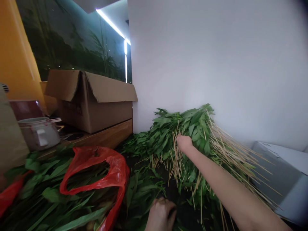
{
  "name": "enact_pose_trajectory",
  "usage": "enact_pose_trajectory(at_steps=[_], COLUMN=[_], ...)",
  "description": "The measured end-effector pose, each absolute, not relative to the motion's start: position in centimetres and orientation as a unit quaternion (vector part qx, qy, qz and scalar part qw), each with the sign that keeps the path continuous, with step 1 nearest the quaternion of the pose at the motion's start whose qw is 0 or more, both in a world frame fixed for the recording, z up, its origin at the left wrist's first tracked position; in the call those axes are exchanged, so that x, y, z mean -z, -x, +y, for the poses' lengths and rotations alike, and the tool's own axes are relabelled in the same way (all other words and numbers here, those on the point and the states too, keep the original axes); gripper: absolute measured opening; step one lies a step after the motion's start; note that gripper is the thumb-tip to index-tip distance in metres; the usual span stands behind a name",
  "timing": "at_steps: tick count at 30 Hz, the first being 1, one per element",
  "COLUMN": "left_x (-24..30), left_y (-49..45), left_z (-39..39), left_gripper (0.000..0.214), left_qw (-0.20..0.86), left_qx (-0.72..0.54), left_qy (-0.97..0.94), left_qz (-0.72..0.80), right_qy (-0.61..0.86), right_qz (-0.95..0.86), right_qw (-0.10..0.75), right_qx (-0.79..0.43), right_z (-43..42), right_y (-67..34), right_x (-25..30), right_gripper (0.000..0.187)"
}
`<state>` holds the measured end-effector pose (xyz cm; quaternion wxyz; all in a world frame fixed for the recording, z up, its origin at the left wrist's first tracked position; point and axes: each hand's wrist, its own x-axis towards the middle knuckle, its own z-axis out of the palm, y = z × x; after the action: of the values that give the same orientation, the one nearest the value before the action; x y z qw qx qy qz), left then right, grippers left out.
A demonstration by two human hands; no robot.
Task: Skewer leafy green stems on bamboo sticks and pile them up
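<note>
Here, right hand (184, 142) with closed grip around leafy skewer bundle (192, 134), skewers fanning beneath.

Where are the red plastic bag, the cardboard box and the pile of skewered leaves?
red plastic bag (115, 171): head view, on its right rim.
cardboard box (96, 112): head view, on its front wall.
pile of skewered leaves (199, 123): head view, on its leafy top.

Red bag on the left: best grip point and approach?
Take the red bag by its raised handle loop at the right rim, coming from above. The loop stands up clear of the leaves inside, while the body is slack and sunk among loose greens. The left hand is nearest.
</note>
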<state>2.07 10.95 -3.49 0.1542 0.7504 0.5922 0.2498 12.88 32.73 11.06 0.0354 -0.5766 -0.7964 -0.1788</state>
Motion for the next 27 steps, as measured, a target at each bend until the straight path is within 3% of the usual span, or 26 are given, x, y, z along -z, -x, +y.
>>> enact_pose_trajectory(at_steps=[14,18,20,27], left_x=[3.0,2.4,1.9,0.9], left_y=[-0.8,-0.2,0.3,1.5], left_z=[11.5,11.6,11.6,11.5], left_gripper=[0.025,0.022,0.021,0.025], left_qw=[0.130,0.132,0.136,0.142], left_qx=[-0.370,-0.407,-0.421,-0.451], left_qy=[-0.721,-0.702,-0.693,-0.645], left_qz=[0.572,0.570,0.570,0.600], right_qy=[0.438,0.386,0.368,0.449], right_qz=[-0.855,-0.832,-0.838,-0.875], right_qw=[0.142,0.314,0.344,0.168], right_qx=[0.240,0.245,0.207,0.068], right_z=[16.1,11.2,9.5,8.4], right_y=[-19.4,-22.4,-23.0,-23.3], right_x=[-9.4,-7.1,-5.5,0.5], right_gripper=[0.034,0.028,0.026,0.023])
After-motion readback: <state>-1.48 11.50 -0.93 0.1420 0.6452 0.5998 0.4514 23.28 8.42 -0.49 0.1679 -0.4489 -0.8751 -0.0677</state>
